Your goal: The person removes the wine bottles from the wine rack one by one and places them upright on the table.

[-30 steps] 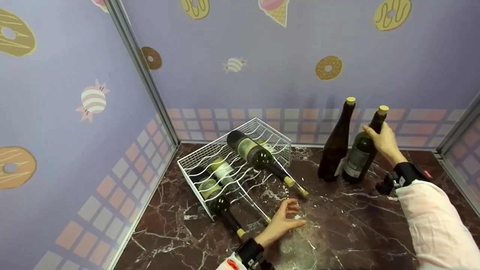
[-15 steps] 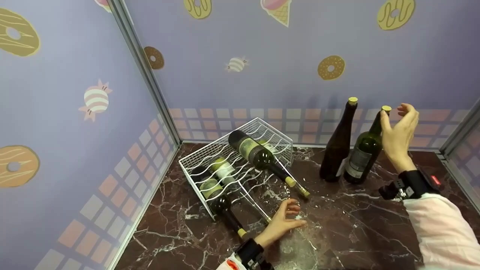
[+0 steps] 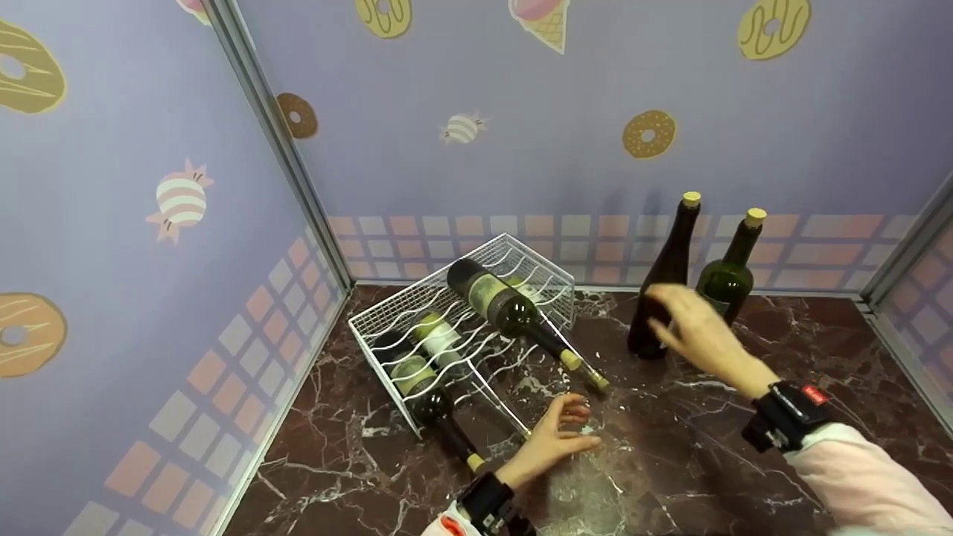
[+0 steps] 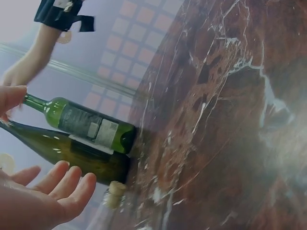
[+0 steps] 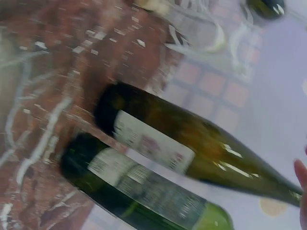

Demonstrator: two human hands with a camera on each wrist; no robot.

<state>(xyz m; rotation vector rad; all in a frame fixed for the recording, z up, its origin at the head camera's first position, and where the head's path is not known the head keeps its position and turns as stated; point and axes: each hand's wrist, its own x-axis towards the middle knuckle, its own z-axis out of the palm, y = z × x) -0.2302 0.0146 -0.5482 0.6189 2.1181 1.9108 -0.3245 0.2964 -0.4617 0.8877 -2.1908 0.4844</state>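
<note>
My right hand (image 3: pixel 700 331), blurred, is in front of two upright wine bottles in the head view. Nearest its fingers is the tall, slim brown bottle (image 3: pixel 674 257); whether they touch cannot be told. Behind the hand stands the green bottle (image 3: pixel 726 286), its label partly hidden. In the right wrist view the brown bottle (image 5: pixel 158 132) and green bottle (image 5: pixel 144 184) are side by side, with a fingertip (image 5: pixel 301 172) at the right edge. My left hand (image 3: pixel 555 435) holds nothing, its fingers loosely bent and thumb apart, close to the corks of the lying bottles.
A white wire rack (image 3: pixel 461 335) with wavy bars sits at the back left. Several bottles lie in it, including a dark bottle (image 3: pixel 514 313) on top, necks jutting forward. Patterned walls bound the dark marbled tabletop (image 3: pixel 670 454) behind and on both sides.
My right hand has let go of the green bottle's neck, lifted to its right, then swung left and down in front of the bottles. The left hand has stayed in place.
</note>
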